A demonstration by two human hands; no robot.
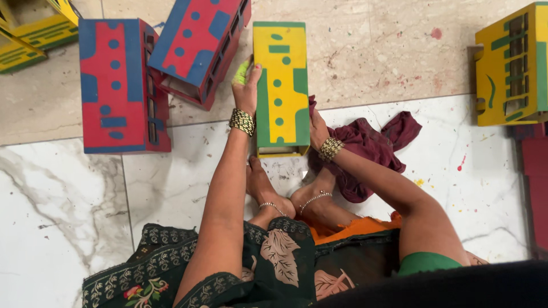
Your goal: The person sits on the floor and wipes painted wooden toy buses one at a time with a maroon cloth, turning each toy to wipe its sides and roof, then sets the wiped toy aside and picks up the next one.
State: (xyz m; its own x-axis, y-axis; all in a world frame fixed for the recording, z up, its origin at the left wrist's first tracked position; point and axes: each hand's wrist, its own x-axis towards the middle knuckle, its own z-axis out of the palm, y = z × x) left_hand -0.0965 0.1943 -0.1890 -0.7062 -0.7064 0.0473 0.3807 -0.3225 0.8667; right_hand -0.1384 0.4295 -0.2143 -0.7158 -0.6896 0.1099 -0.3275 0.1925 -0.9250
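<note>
At the far left, a yellow and green box (25,37) lies partly out of view; beside it sit two red and blue toy buses (120,85) on the floor (57,217), both fully painted, one leaning against the other. The left hand (246,85), its fingers smeared green, presses flat on the left side of the yellow toy bus (281,85) — the grip spread, not pinching. The right hand (317,128) steadies the opposite side; whether its fingers curl, I cannot tell. A maroon cloth (365,148) lies just beside it. Further right stands another yellow bus (511,65). Judging by this, most painting looks done — the middle bus seems near finishing.
</note>
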